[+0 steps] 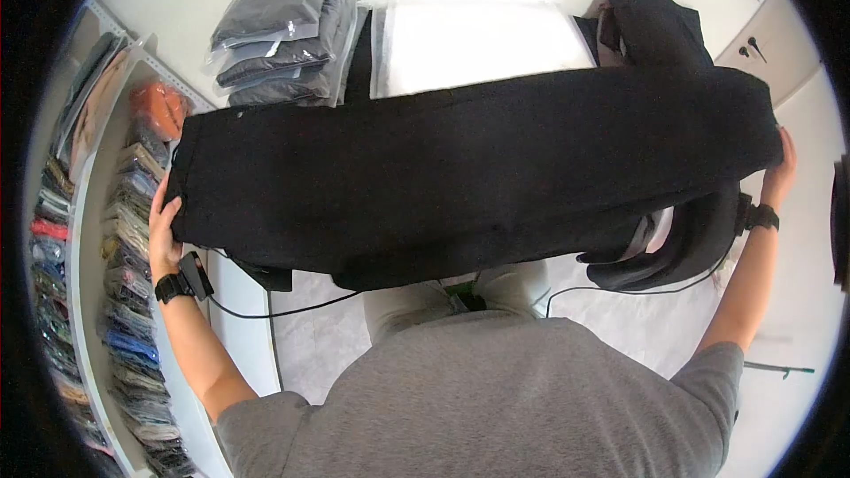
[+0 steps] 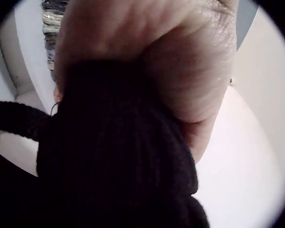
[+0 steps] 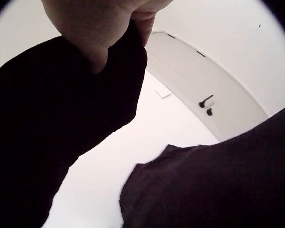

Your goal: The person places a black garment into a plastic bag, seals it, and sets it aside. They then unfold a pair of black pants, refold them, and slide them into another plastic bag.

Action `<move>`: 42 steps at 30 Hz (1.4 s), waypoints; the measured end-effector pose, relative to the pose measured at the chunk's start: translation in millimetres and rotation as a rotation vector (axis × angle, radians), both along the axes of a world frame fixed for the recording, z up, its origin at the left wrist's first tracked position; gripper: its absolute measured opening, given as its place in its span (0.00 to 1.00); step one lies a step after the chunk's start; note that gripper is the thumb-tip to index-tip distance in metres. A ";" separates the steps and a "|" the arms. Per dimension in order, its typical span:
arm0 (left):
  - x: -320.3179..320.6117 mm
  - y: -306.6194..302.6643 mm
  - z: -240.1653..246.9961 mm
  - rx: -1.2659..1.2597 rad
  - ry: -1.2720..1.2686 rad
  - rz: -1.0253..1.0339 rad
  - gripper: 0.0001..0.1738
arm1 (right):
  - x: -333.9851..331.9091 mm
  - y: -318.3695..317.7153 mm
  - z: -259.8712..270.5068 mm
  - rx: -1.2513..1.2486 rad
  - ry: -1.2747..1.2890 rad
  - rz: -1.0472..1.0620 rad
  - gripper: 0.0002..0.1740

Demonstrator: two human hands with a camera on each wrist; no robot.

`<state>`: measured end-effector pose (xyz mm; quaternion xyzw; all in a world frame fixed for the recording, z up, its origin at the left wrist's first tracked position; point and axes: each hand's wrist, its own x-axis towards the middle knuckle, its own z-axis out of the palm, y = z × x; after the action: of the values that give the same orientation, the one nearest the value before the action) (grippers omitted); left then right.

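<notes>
Evidently both bare hands hold the same piece: the left hand (image 1: 166,235) grips one end of a long, black, soft fabric garment (image 1: 469,177), and the right hand (image 1: 780,168) pinches its other end between thumb and fingers. The garment is stretched sideways in front of the person, above the lap, its kind hard to make out in such dark cloth. Each wrist wears a black strapped device, the left one (image 1: 197,274) trailing a thin black cable (image 1: 283,314). A black curved piece (image 1: 677,257) with a pale patch hangs below the right end; whether it belongs to the garment cannot be told. Behind the cloth, partly covered, sit a stack of dark grey padded items in clear plastic bags (image 1: 279,22), whose white strips are too small to read, and a flat white sheet-like pile (image 1: 478,44). Only the left wrist view shows a narrow black strap-like loop (image 2: 14,118) beside the bunched fabric; there the palm hides most fingers. White shelving (image 1: 84,204) with bagged folded clothes (image 1: 133,292) runs along the left, cut off by the lens's dark rim. The right wrist view shows a black door handle (image 3: 206,101) more clearly.
</notes>
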<state>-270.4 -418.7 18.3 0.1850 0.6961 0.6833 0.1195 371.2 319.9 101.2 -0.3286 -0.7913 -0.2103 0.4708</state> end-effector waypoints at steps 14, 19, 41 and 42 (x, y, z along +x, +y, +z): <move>13.3 -15.9 -62.7 -0.790 0.616 0.242 0.31 | 50.6 -51.9 -101.6 -0.830 -0.074 0.066 0.39; 143.2 109.7 -22.1 -0.634 0.800 -0.240 0.24 | 37.9 -26.0 -97.6 -0.641 0.206 -0.105 0.18; 100.6 202.7 -6.6 -0.813 0.634 -0.412 0.19 | -11.4 54.3 -36.0 -1.167 -0.205 0.093 0.16; 84.6 204.8 -17.2 -0.815 0.640 -0.410 0.19 | -9.6 58.7 -40.4 -1.143 -0.214 0.114 0.16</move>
<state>-185.8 -213.9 1.1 0.4540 0.8553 0.2312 0.0945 361.6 378.5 60.8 -0.4645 -0.8387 0.2436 0.1469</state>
